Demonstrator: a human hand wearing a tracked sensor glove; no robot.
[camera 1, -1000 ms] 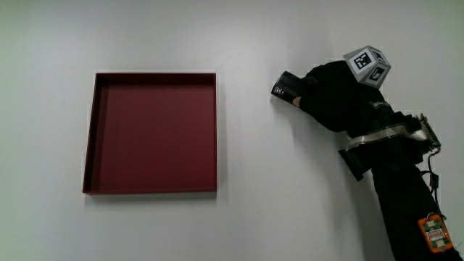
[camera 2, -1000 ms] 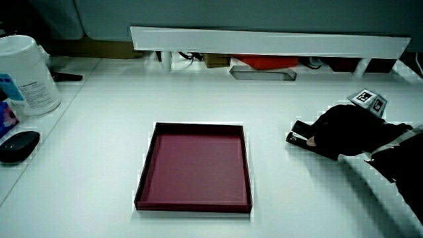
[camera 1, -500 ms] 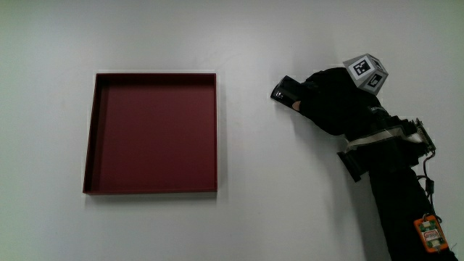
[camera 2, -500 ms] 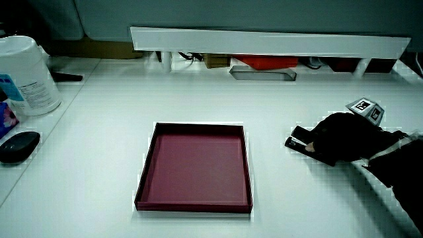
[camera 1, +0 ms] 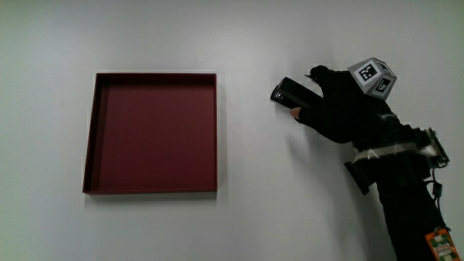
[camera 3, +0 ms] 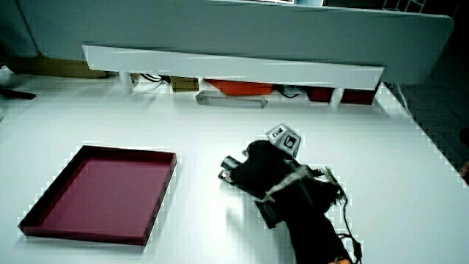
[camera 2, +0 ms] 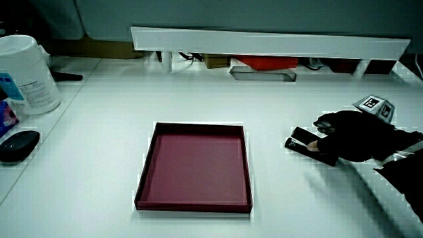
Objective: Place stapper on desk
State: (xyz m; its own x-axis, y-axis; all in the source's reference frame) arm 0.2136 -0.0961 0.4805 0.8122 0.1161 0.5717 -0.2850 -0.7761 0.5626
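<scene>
The small black stapler (camera 1: pixel 289 91) lies flat on the white tabletop (camera 1: pixel 254 217), beside the shallow square dark-red tray (camera 1: pixel 152 132) and apart from it, with a strip of bare tabletop between the two. In a side view the stapler (camera 2: pixel 301 140) shows as a low dark bar resting on the surface.

The black-gloved hand (camera 1: pixel 341 109) sits over the stapler's end that points away from the tray. Its fingers are loosened and spread, one raised above the stapler and a bare fingertip (camera 1: pixel 295 114) showing just beside the stapler's body, so the hand holds nothing. The small patterned cube (camera 1: pixel 373 76) stands on the back of the hand, and the forearm runs from there toward the person's edge of the tabletop.

In a side view a white cylindrical tub (camera 2: pixel 23 73) and a black computer mouse (camera 2: pixel 18 145) stand well apart from the tray, near the tabletop's edge. A low white partition (camera 3: pixel 231 67) runs along the tabletop, farther from the person than the tray.
</scene>
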